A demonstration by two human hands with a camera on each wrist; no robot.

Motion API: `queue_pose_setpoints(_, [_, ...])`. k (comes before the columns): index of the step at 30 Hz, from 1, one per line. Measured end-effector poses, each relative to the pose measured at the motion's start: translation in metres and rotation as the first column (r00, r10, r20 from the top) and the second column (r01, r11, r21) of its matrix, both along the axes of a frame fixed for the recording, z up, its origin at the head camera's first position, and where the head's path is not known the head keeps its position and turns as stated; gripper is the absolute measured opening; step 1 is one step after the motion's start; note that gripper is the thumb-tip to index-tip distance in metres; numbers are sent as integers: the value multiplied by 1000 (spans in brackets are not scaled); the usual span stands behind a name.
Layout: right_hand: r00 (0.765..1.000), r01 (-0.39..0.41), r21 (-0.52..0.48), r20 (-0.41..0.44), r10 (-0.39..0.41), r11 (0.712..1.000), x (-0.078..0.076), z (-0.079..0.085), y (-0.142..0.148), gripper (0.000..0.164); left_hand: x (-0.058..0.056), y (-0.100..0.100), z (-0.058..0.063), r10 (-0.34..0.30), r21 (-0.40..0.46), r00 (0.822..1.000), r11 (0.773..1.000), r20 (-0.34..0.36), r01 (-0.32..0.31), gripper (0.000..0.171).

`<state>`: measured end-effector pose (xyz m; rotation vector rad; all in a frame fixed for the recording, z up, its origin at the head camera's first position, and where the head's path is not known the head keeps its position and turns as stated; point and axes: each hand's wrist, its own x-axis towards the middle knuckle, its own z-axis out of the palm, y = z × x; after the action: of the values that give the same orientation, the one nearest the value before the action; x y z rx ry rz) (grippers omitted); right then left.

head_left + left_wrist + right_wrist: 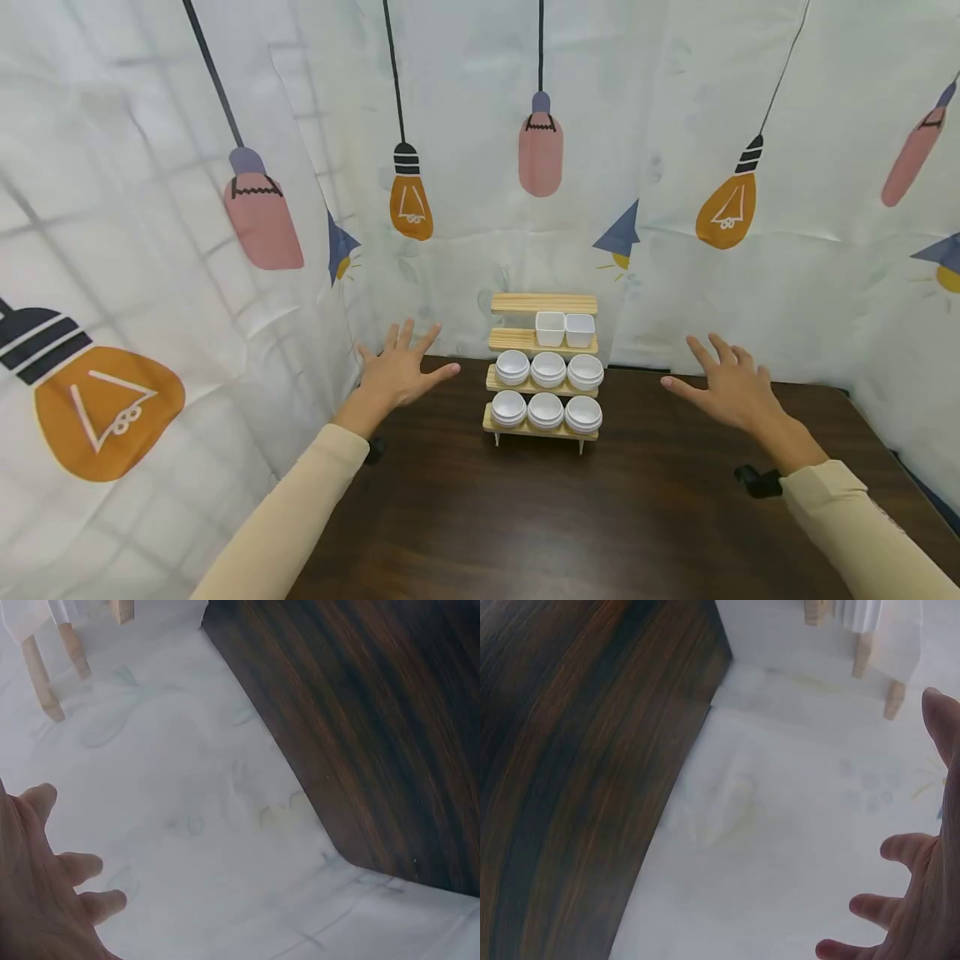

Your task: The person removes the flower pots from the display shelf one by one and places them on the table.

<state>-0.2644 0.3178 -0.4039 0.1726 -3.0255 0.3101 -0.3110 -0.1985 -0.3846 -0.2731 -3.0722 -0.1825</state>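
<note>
- White bowls (546, 410), six in all, stand in two rows of three on the lower tiers of a wooden rack (543, 302), seen from the head view; two square cups (550, 328) sit side by side on the tier above.
- By my reckoning those two rows are filled and the third only partly; the top tier holds no dishes, and nothing is being handled.
- Both arms reach forward, the left hand (397, 372) to one side of the rack and the right hand (738, 393) to the other, raised over the table (525, 508) with fingers spread and released.
- From the left wrist, fingers extend loosely, apart from the rack's wooden ends.
- From the right wrist, thumb and fingers stand well separated, grasping nothing, with the rack near the thumb but not visibly touched.
</note>
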Motion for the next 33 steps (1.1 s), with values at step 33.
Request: queue_pose_setpoints(33, [992, -116, -314, -85, 93, 942, 1, -22, -51, 87, 0, 43, -66, -73, 438, 995, 894, -67, 95, 83])
